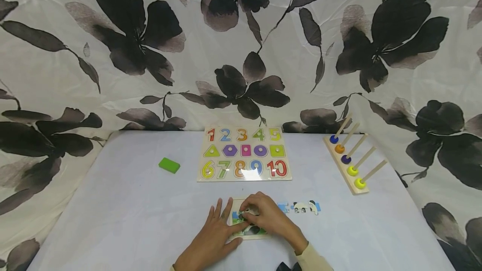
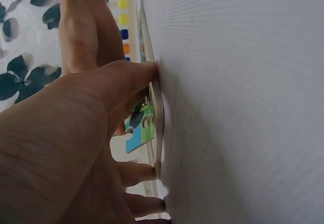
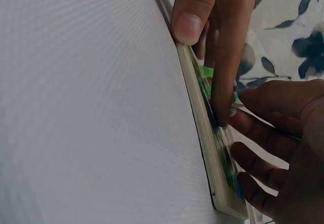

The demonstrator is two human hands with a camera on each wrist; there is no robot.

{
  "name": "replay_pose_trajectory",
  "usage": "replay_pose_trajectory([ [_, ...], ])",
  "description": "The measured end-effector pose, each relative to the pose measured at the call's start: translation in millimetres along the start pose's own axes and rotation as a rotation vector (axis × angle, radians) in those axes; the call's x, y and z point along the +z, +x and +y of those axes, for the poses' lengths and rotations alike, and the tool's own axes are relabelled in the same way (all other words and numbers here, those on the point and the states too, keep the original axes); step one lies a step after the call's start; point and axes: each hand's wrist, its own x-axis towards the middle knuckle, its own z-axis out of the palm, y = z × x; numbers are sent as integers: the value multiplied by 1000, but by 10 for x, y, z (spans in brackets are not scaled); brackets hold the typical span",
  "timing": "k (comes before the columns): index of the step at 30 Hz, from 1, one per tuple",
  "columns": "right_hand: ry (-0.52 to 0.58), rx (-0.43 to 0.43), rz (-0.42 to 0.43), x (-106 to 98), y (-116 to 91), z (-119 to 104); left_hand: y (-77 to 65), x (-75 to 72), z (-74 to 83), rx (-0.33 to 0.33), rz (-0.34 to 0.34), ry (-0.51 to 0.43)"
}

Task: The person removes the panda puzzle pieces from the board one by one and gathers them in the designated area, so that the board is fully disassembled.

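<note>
A small wooden jigsaw board [image 1: 236, 202] lies on the white table, green and blue picture parts showing inside its pale frame. My left hand [image 1: 212, 235] rests on its left side with fingers spread and its thumb at the near edge. Over the board, my right hand [image 1: 268, 217] pinches a jigsaw piece [image 2: 137, 136] between thumb and fingers. In the left wrist view that piece, blue and green with a dark patch, stands tilted over the frame. Both hands hide much of the picture. Loose panda jigsaw pieces [image 1: 300, 207] lie just right of the board.
Behind the jigsaw lies a wooden number and shape board [image 1: 244, 139]. A green block [image 1: 169, 165] is at the back left. To the right, a peg stand [image 1: 348, 168] has coloured beads on leaning pegs. Floral cloth [image 1: 180, 91] hangs behind the table.
</note>
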Motion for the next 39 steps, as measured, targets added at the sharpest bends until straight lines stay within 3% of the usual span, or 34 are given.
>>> replay_pose_trajectory([
  [18,43,-23,-8,18,-4,10,-6,-7,-3,11,6,-16],
  [30,70,7,61,62,11,27,-6,0,-10,31,28,5],
  [39,123,28,120,-14,11,40,0,4,-13,8,7,6],
])
